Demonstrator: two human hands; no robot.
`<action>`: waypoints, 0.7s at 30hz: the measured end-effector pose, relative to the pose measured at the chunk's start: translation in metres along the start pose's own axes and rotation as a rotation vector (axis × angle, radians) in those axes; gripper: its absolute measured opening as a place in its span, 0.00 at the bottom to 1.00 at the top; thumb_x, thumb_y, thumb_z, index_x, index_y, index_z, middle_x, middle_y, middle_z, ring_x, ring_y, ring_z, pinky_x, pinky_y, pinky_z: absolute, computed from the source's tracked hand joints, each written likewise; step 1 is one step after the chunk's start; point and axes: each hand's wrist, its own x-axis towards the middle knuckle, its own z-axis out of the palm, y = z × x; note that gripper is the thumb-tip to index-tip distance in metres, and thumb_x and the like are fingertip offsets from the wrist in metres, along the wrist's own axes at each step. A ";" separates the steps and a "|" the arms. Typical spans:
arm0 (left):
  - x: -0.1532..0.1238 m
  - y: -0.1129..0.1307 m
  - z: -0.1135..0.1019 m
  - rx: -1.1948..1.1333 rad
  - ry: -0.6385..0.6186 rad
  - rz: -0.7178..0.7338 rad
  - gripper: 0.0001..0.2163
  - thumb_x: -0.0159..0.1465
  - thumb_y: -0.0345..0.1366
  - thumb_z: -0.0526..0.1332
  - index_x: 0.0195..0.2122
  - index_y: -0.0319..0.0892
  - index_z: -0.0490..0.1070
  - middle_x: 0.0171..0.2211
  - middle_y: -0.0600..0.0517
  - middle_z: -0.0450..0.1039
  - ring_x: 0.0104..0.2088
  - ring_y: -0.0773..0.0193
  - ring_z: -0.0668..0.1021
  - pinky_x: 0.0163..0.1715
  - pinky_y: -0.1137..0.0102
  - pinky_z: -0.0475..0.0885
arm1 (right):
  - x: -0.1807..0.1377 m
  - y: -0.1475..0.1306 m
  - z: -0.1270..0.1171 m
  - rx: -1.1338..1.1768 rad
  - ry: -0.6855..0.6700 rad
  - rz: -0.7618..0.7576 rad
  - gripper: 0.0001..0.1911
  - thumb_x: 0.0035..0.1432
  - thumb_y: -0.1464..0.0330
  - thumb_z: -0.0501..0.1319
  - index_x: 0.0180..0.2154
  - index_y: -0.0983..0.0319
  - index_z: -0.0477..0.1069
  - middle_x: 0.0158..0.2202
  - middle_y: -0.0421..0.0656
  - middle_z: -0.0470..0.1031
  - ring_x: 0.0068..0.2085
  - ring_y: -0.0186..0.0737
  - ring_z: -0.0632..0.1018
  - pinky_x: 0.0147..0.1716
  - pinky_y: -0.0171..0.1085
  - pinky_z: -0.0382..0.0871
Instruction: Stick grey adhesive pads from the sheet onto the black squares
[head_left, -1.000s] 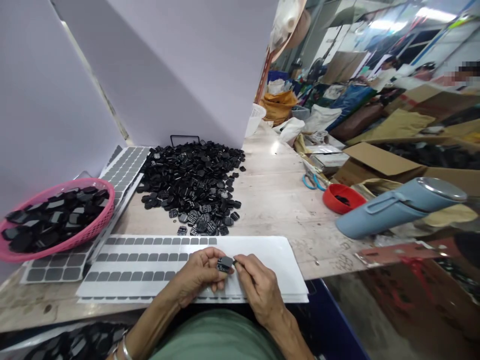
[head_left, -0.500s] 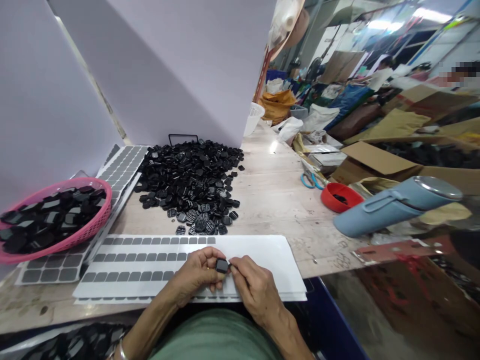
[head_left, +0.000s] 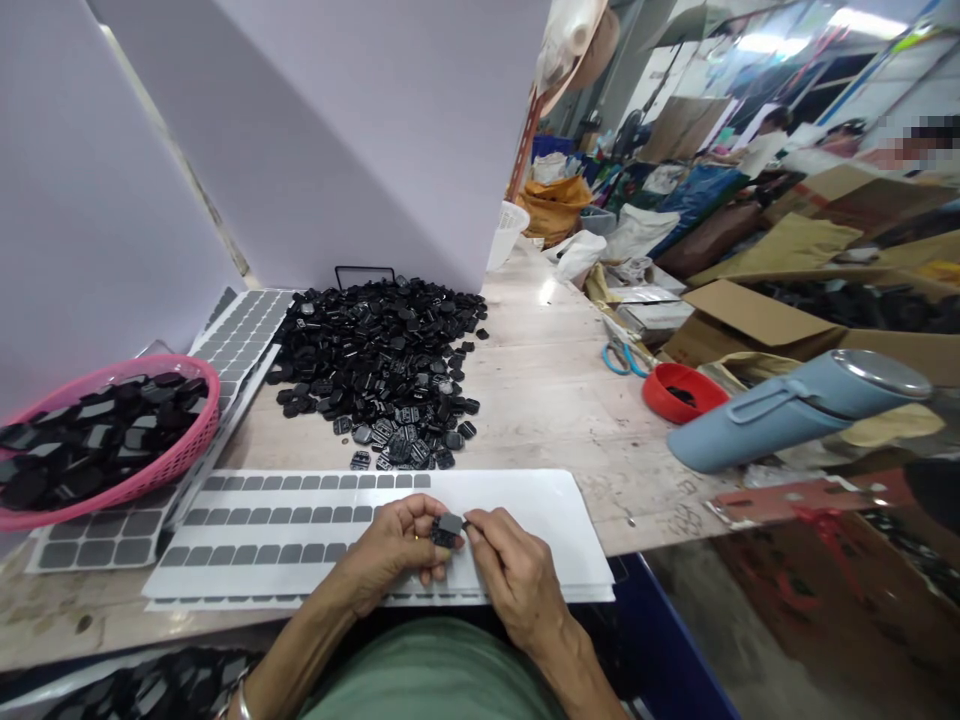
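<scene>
My left hand pinches a small black plastic piece between thumb and fingers, above the front sheet. The piece is tilted, its ribbed side towards me. A grey patch shows along its upper edge; whether it is a sticker or the piece's own face I cannot tell. My right hand is closed close beside it, thumb and forefinger pressed together at the patch's right end. A tiny dark bit shows at those fingertips, too small to name. Under both hands lies a white sheet with rows of grey rounded stickers.
Behind the sheet spreads a heap of black plastic pieces. A pink basket of larger black pieces stands left, on more sticker sheets. Blue-handled scissors, a red bowl and a blue bottle are at right.
The black piece has turned in my left fingers, so its ribbed side now shows. My right fingertips have shifted slightly up and right.
</scene>
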 end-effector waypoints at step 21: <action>0.002 -0.001 -0.002 0.027 -0.009 0.009 0.19 0.47 0.28 0.70 0.39 0.36 0.67 0.25 0.52 0.73 0.20 0.69 0.75 0.18 0.78 0.65 | 0.000 -0.002 0.001 -0.051 -0.087 0.009 0.12 0.66 0.72 0.47 0.42 0.63 0.68 0.31 0.44 0.70 0.30 0.37 0.73 0.29 0.35 0.64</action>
